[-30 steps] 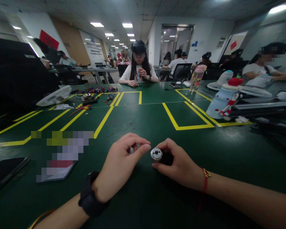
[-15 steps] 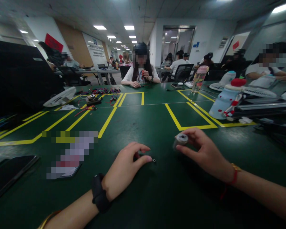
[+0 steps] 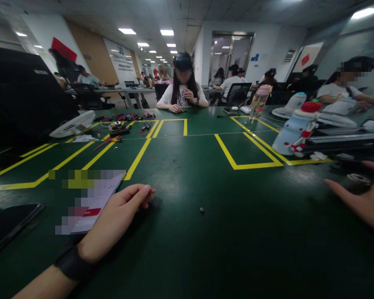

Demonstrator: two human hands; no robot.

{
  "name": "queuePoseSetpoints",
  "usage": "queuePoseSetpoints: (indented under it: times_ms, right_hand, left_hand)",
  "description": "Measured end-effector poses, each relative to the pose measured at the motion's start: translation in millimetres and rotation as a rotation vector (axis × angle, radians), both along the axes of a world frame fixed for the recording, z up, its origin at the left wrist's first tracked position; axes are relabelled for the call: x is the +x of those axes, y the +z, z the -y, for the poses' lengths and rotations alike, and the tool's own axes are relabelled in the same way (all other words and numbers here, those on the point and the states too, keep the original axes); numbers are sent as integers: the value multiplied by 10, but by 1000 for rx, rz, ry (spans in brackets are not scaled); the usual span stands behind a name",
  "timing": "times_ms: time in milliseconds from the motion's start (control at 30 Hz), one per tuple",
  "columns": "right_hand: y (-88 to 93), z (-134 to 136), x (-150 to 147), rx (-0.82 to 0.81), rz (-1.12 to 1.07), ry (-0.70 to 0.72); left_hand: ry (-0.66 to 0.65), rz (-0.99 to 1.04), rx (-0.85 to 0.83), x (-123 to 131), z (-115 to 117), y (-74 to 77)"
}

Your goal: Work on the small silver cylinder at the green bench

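A small metal ring-like part (image 3: 201, 210) stands alone on the green table (image 3: 180, 257), between my hands. Left of it, my left hand (image 3: 121, 209) hovers beside a phone-like slab with a pale, partly blurred-out face (image 3: 107, 193). Its fingers are curled in with the thumb along them, and nothing shows in them. Near the right edge is my right hand (image 3: 369, 201), thumb and fingers spread around a short round metal cylinder (image 3: 358, 179), which looks like a small motor. The cylinder is smeared by motion, and part of the hand lies outside the picture.
At the left lies a dark phone (image 3: 15, 226). Wires and small parts (image 3: 134, 117) are heaped at the far left, near a white fan (image 3: 73, 124). A blue bottle with a red top (image 3: 289, 131) stands right. Across the table sits a person (image 3: 182, 89).
My right hand has carried the metal cylinder far to the right, and its fingers have spread from it. My left hand has drawn away leftward from the small ring, its fingers curling in.
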State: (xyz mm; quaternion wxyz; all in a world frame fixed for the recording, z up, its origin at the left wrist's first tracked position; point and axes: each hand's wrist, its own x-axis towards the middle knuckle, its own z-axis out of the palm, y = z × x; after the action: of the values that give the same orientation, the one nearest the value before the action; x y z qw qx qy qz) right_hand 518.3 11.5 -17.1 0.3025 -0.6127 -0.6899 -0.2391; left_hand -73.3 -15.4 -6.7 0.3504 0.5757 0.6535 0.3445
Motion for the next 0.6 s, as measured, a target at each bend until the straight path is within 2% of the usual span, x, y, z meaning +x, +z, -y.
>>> queuePoseSetpoints:
  times_ms: [67, 100, 167, 200, 267, 333, 400, 467, 533, 600]
  right_hand:
    - [133, 46, -589, 79, 29, -7]
    - [184, 69, -916, 20, 39, 105]
    - [235, 104, -1578, -254, 42, 437]
    - [235, 112, -1894, -417, 1, 557]
    - [204, 101, -2441, -628, -66, 703]
    - [172, 61, -2811, -729, -107, 780]
    - [181, 18, -2944, -784, -149, 831]
    - [244, -6, -2820, -811, -215, 822]
    - [348, -6, -2459, -704, -257, 706]
    - [463, 2, -1916, -459, -210, 479]
  left_hand:
    - [-5, -20, 0, 21, 6, -2]
    - [-7, -33, -1, 30, 10, 0]
    - [-9, -60, -2, 48, 21, 7]
    - [-14, -72, -2, 57, 28, 12]
    - [-28, -90, -8, 75, 48, 25]
    - [-37, -106, -8, 91, 72, 43]
    - [-41, -113, 0, 106, 93, 63]
    - [-41, -110, 12, 117, 105, 80]
    - [-41, -105, 16, 127, 106, 87]
    - [-44, -108, 19, 137, 99, 84]
